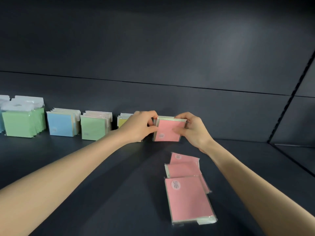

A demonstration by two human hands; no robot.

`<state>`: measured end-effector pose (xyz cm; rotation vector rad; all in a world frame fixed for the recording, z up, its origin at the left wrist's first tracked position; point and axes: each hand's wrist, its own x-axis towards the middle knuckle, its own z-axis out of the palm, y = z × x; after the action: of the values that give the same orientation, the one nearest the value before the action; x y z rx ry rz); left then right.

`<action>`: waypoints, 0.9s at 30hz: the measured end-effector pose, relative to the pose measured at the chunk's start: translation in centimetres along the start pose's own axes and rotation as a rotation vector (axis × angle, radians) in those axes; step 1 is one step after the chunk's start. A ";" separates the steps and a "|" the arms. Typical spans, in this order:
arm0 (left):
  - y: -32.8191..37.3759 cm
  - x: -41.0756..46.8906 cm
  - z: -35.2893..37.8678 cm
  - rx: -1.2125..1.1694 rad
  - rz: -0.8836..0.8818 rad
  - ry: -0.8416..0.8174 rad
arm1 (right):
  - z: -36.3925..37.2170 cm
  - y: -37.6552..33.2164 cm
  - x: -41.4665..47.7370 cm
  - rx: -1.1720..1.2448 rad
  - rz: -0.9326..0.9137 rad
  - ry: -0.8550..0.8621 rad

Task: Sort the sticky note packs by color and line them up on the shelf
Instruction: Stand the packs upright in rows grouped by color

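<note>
Two bare arms of one person show, seen from the wearer's own head. The left forearm (68, 171) reaches in from the near left corner, slim and uncovered along all its visible length, ending in the left hand (139, 126). The right forearm (255, 183) comes from the near right edge, equally uncovered, ending in the right hand (194, 132). Both hands are bare and slender-fingered.

pink on the upright pack (167, 131) at centre, white round sticker with dark print low left. same pink on the flat packs (187, 198) nearer. leftward: yellow row (122, 123), green row (92, 129), pale blue row (61, 125), white-topped green packs (20, 124). dark slate shelf (102, 176).
</note>
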<state>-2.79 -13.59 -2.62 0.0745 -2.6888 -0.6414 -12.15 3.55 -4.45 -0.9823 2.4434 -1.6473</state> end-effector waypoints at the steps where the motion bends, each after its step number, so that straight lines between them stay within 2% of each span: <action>1: -0.1 0.5 0.0 0.064 0.018 0.004 | 0.2 0.3 0.3 -0.024 -0.001 0.009; 5: -0.5 1.7 0.4 0.212 0.041 -0.002 | 0.9 1.4 1.1 -0.227 -0.029 0.027; 12: -1.3 3.0 0.9 0.360 0.165 -0.036 | 0.7 2.1 1.9 -0.380 -0.029 -0.002; 15: -1.6 3.6 1.5 0.415 0.181 -0.053 | 0.7 2.5 2.3 -0.406 -0.045 0.000; 21: -2.1 4.3 2.0 0.529 0.246 0.021 | 1.4 3.1 2.9 -0.405 -0.087 -0.011; 27: -2.9 4.0 2.7 0.565 0.286 0.021 | 0.6 4.0 2.9 -0.536 -0.074 -0.078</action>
<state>-7.61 -15.52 -4.76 -0.1528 -2.7010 0.2099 -16.15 2.51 -7.23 -1.1670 2.8851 -0.9480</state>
